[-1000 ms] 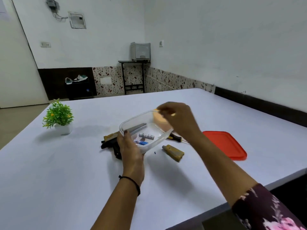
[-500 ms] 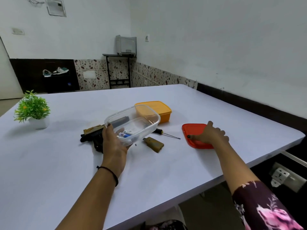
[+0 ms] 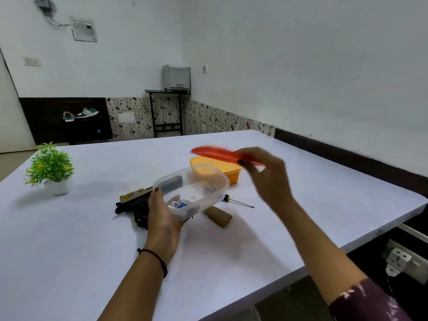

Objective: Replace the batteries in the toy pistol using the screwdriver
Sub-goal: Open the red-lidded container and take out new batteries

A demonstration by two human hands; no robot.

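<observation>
**Red lid aloft, pistol half hidden behind the tub**

The left hand (image 3: pixel 162 218) grips a clear, round-cornered plastic tub (image 3: pixel 208 181) above the white table (image 3: pixel 81 262). Its thumb hooks over the near rim and the other fingers curl underneath, dimly visible through the plastic. Inside lie small batteries (image 3: pixel 179 204) with blue and white labels, too smeared to count. A dark grey oblong piece (image 3: pixel 171 185) shows at the far wall; whether it sits inside the tub or is seen through it cannot be told.

The right hand (image 3: pixel 268 179) holds a flat red plastic lid (image 3: pixel 217 154) in the air over an orange plastic box (image 3: pixel 228 174). Both are motion-blurred, so only the thumb pinching the lid's edge reads clearly.

The black-and-tan toy pistol (image 3: pixel 135 205) lies on the table behind the left hand, which covers its grip. The thin-shafted screwdriver (image 3: pixel 240 203) lies just right of the tub, its black handle mostly hidden. A tan block-shaped piece (image 3: pixel 218 216) rests near it, partly covered by the tub. A small green potted plant (image 3: pixel 49 167) stands well to the left.
</observation>
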